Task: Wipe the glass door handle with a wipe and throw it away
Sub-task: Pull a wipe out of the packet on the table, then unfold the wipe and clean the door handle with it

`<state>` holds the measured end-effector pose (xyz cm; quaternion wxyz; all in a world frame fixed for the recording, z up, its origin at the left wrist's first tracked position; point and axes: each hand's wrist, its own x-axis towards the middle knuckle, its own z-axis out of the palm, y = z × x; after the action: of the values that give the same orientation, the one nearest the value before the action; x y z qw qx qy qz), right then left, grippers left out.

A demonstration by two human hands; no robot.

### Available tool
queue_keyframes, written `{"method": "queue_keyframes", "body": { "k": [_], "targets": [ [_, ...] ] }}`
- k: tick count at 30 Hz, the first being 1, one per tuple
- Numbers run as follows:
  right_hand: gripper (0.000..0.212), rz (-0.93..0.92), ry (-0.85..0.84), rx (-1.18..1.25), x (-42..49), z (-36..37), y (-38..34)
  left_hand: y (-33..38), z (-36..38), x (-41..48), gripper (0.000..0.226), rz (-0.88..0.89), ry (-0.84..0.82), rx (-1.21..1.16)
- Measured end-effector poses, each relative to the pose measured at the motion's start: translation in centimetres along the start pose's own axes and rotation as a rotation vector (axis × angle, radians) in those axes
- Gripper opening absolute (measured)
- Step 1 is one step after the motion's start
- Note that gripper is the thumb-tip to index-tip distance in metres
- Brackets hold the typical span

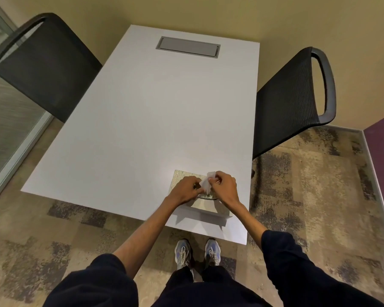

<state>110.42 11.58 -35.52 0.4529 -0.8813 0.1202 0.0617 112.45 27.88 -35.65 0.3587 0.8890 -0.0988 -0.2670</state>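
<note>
Seen from the head camera, a white table fills the middle of the frame, with a grey hatch set into its top near the upper edge. A black mesh chair stands at the upper left and another chair at the right. Low on the table, right of centre, lies a flat pack of wipes with a shiny patterned top, close to the near edge. Both hands meet over it. The left hand rests on the pack, fingers curled down against it. The right hand has its fingertips pinched together on a white wipe, which stands up crumpled between the two hands, just above the pack's opening. Dark sleeves are pushed up the forearms. At the bottom centre, two light sneakers stand on patterned carpet. A glass wall runs along the left edge.
</note>
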Motion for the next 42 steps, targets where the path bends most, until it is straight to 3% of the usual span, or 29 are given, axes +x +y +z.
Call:
{"method": "queue_keyframes", "body": {
  "k": [4,9,16,20,25,30,42],
  "targets": [
    [0.020,0.025,0.035,0.148,0.2,-0.8,0.0,0.0,-0.3,0.2,0.028,-0.003,0.036,-0.012],
    [0.015,0.115,0.104,0.304,0.0,-1.6,0.4,0.4,-1.2,0.2,0.020,0.043,0.091,-0.159],
    [0.017,0.159,0.247,0.366,-0.7,-3.0,0.6,2.4,-1.8,1.0,0.023,0.123,0.156,-0.110],
    [0.020,0.163,0.360,0.357,-1.4,-4.2,0.7,4.4,-1.5,1.5,0.025,0.214,0.123,-0.007],
    [0.007,0.194,0.534,0.423,-3.6,-6.3,1.5,7.6,-0.1,2.1,0.027,0.331,0.070,0.044],
    [0.012,0.263,0.685,0.444,-6.7,-9.3,3.8,11.7,2.7,2.5,0.029,0.453,-0.022,0.120],
    [0.003,0.458,1.006,0.634,-19.6,-19.0,12.1,24.7,15.4,-1.7,0.031,0.736,-0.244,0.341]
  ]
}}
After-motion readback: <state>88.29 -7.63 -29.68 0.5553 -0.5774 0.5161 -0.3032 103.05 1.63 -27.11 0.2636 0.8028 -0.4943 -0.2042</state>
